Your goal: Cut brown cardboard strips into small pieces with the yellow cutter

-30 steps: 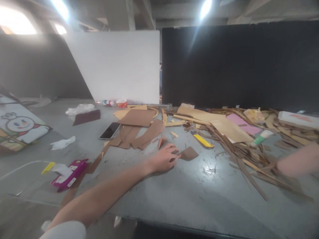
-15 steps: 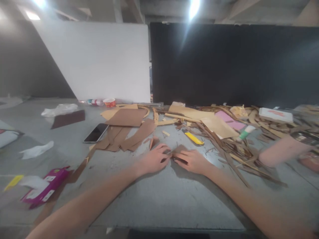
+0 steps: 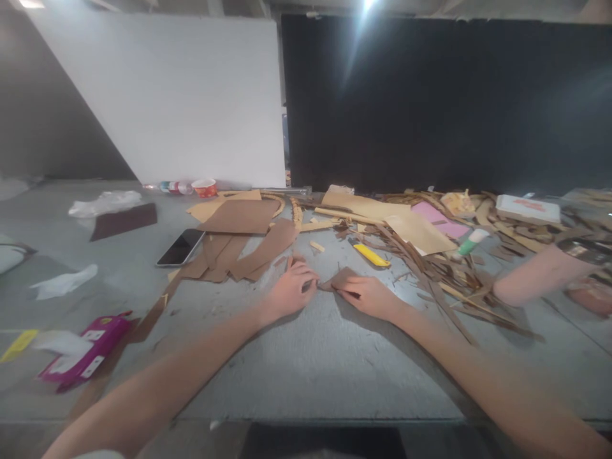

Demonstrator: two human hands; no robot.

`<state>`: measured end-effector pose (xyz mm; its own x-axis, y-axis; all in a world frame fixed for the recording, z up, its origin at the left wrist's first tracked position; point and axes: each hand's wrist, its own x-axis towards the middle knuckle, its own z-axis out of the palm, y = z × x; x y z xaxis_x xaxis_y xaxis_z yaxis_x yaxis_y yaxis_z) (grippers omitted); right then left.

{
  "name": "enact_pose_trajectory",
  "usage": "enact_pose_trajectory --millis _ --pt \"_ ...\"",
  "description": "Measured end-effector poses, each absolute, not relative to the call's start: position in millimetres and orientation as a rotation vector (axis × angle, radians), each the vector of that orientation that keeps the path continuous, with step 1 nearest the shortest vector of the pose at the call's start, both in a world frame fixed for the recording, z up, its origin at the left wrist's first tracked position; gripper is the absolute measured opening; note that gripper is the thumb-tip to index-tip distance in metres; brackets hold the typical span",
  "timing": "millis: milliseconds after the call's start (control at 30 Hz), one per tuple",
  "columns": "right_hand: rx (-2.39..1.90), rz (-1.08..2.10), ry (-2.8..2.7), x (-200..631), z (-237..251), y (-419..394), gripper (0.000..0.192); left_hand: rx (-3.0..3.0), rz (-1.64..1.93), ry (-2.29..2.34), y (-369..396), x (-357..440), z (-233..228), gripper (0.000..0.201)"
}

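My right hand [image 3: 370, 296] is closed in a pinch on a small brown piece of card or leather-like sheet [image 3: 343, 278], low over the grey table. A narrow tip of that piece points left toward my left hand [image 3: 291, 290]. The left fingers are curled together, their tips close to that tip; what they hold, if anything, is too small to make out. Just behind the left knuckles stands a brown scrap [image 3: 289, 261]. A yellow utility knife [image 3: 371, 255] lies beyond my right hand. Larger brown sheets [image 3: 241, 217] are stacked past my left hand.
Brown offcut strips [image 3: 440, 290] heap on the right, near a pink cylindrical bottle [image 3: 530, 280] and a green-and-white tube [image 3: 473, 242]. Left are a phone [image 3: 180, 247] and a purple wipes pack [image 3: 88, 350]. White and black panels [image 3: 430, 102] stand behind the table.
My hands have drawn slightly apart, the left one shifting left, and more of the brown piece shows between them. The camera view has tilted down a little.
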<state>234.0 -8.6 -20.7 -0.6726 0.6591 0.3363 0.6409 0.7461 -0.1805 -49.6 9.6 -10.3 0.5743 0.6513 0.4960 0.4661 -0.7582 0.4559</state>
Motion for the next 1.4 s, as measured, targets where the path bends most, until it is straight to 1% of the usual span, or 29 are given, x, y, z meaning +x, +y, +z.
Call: enact_pose_trajectory --millis 200,433,667,900,1067,1233,1400 --pt "-1.004 0.14 -2.532 234 -25 -5 0.036 2.69 0.864 0.816 5 -52 -5 0.029" --pt "-1.019 0.266 -2.52 235 -22 0 0.033 2.872 0.672 0.691 3 -54 4 0.031" --pt "-1.018 0.312 -2.515 232 -17 2 0.031 2.855 0.7 0.703 3 -51 0 0.031" --pt "-1.003 0.323 -2.559 234 -15 5 0.029 2.778 0.817 0.717 6 -51 -6 0.028" --pt "-1.005 0.341 -2.558 234 -14 6 0.029 2.756 0.878 0.733 6 -51 -5 0.033" --pt "-1.011 0.351 -2.577 232 -11 5 0.027 2.801 0.752 0.706 9 -55 -5 0.04" --pt "-1.02 0.376 -2.608 233 -7 4 0.029 2.792 0.673 0.714 17 -63 -6 0.045"
